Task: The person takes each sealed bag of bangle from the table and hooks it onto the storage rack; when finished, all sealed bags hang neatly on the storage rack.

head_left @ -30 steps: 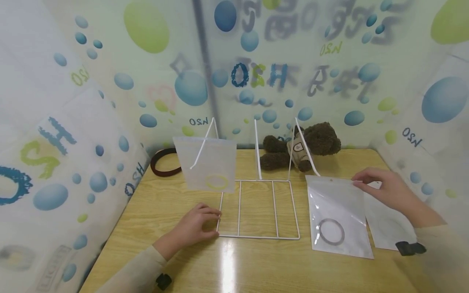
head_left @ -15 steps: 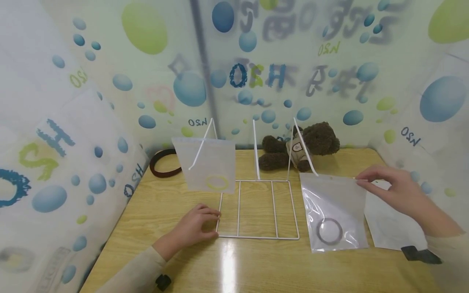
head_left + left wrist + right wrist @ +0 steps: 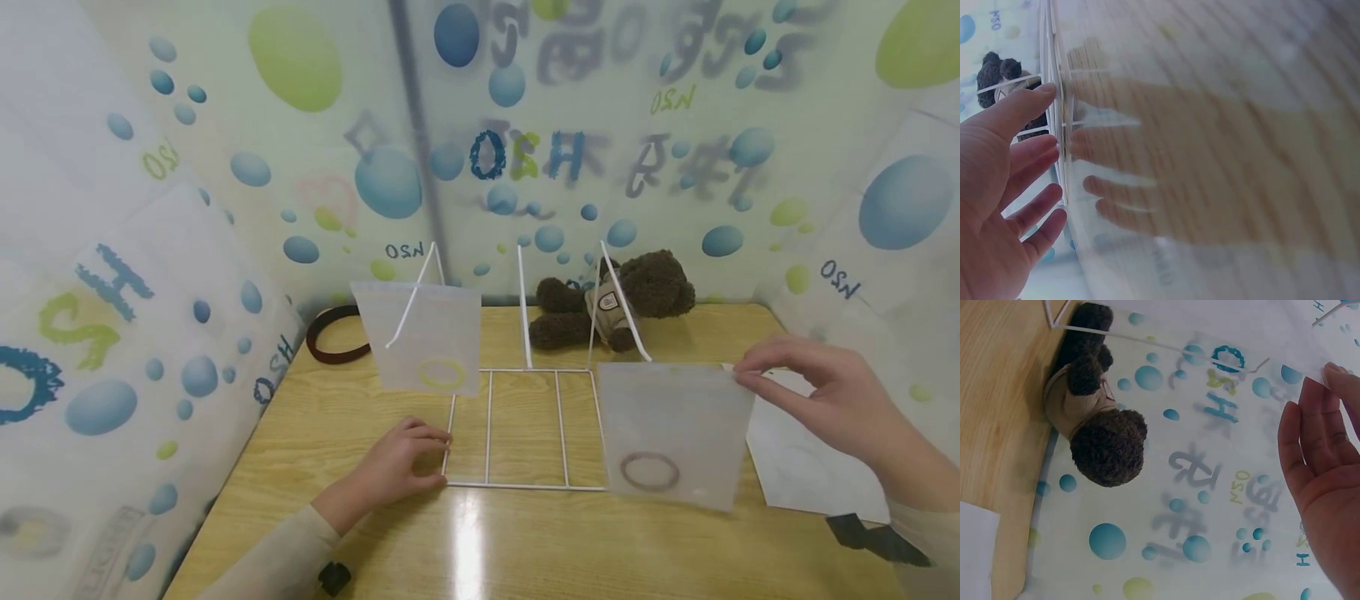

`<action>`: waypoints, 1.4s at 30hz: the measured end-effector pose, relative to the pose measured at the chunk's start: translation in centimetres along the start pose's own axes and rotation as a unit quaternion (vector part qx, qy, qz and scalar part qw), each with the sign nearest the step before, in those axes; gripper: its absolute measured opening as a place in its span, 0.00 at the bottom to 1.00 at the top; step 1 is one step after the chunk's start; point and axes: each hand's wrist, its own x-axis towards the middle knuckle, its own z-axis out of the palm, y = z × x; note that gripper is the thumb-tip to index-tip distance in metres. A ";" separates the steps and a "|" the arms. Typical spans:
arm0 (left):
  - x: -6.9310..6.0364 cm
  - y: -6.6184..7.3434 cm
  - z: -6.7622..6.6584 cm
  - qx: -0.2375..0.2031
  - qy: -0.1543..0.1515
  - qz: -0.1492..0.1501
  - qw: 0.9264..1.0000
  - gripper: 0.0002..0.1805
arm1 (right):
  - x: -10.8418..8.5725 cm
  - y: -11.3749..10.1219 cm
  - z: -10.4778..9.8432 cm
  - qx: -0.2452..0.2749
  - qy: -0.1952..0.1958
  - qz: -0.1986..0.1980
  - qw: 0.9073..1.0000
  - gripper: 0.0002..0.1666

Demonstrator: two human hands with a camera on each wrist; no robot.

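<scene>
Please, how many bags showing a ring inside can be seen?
2: one bag with a yellow ring hangs on the white rack; the right hand pinches another bag with a brownish ring. A partly hidden white packet may also contain one.

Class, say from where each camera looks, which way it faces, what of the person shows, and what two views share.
Head: worn there, facing forward and down at the yellow wood-grain table and white wire rack; left hand, right hand and beige sleeves show.
Left wrist: worn there, looking along the table past the left hand, mirrored in the surface.
Right wrist: worn there, facing the brown plush bear and bubble-printed wall; only the right hand shows.
Shared: all three views, so any two, show the bear.
</scene>
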 end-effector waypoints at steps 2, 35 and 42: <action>0.0 0.0 0.0 0.001 0.002 0.001 1.000 0.24 | 0.2 -0.4 0.2 0.028 0.005 -0.010 1.000 0.27; -0.2 0.2 -0.3 0.008 0.018 0.015 1.000 0.24 | 4.9 -11.0 6.5 0.282 0.115 -0.083 0.949 0.07; -0.2 0.4 -0.2 0.006 0.016 0.013 1.000 0.25 | 5.7 -12.1 8.0 0.274 0.127 -0.092 0.949 0.07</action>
